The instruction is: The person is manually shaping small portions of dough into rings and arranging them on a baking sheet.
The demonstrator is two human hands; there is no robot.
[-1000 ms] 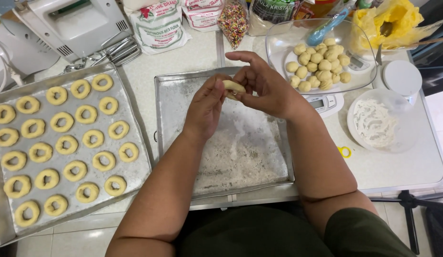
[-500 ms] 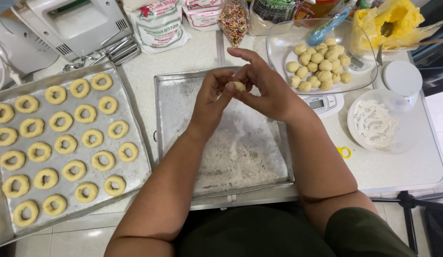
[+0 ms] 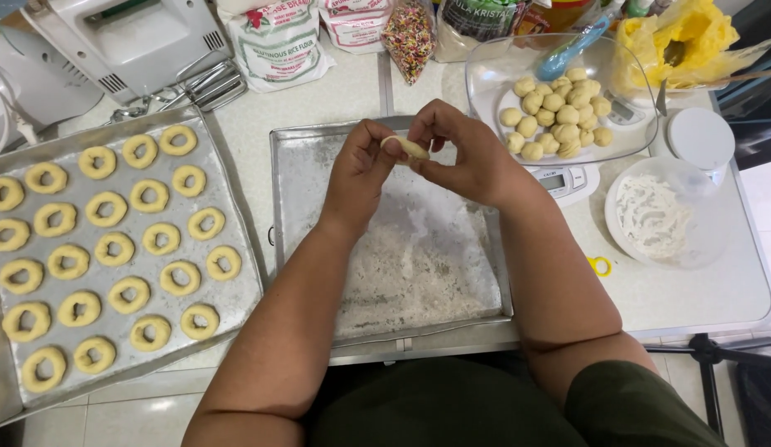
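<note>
Both hands have shifted only a little since a moment ago: the small pale piece of dough [image 3: 404,147] that was a rounder lump between the fingertips now shows as a short, slightly stretched roll. It sits in the air above the far end of the flour-dusted rectangular metal tray [image 3: 296,199], well clear of the flour.

On the left hand [image 3: 359,175] the grip is pinched on the near end of the dough, thumb and fingers bent inward. On the right hand [image 3: 466,153] the grip is also pressed onto the dough from the other side, fingers curled over it. The two hands meet at the dough, fingertips almost touching.

To the left lies a larger silver baking tray [image 3: 236,302] filled with rows of pale ring-shaped dough pieces [image 3: 129,294]. Beyond the right hand a clear glass dish [image 3: 493,70] holding small dough balls [image 3: 558,117] rests on a white kitchen scale [image 3: 568,179]. Near the right forearm stands a clear plastic bowl [image 3: 700,248] with white flour inside, and a small yellow ring [image 3: 600,266] lies on the white desk [image 3: 692,298]. A white hand mixer [image 3: 129,41] rests at the far left.
</note>
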